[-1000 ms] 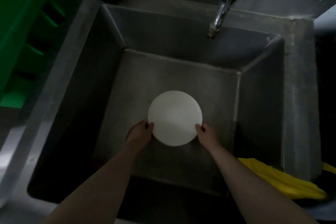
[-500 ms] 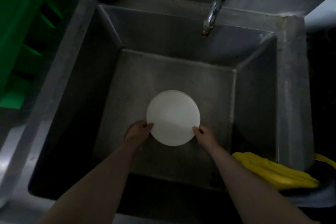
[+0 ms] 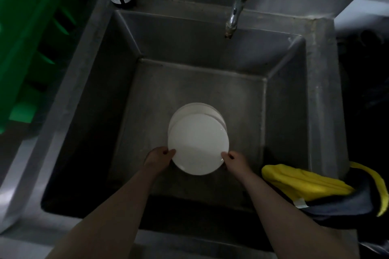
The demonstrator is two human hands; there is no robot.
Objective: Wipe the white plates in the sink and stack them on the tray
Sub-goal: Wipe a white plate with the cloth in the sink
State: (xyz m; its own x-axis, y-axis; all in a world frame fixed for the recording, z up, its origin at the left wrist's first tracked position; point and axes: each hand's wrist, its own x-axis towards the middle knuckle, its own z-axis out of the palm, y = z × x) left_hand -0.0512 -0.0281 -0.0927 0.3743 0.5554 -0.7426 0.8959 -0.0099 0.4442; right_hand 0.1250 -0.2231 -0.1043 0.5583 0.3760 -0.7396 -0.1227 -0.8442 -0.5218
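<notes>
- left hand [image 3: 158, 159] + right hand [image 3: 235, 160]: fingers curled tight on edges of top round white plate [image 3: 197, 143]
- more white plates [image 3: 195, 108] under it, in grey metal sink [image 3: 286, 101]
- yellow cloth [image 3: 303, 183] on sink's right rim

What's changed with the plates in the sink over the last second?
Both hands, left hand and right hand, have lifted the top plate toward the person, uncovering the rim of the plates beneath. Grips on the plate's edges are unchanged. The yellow cloth stays on the sink corner.
</notes>
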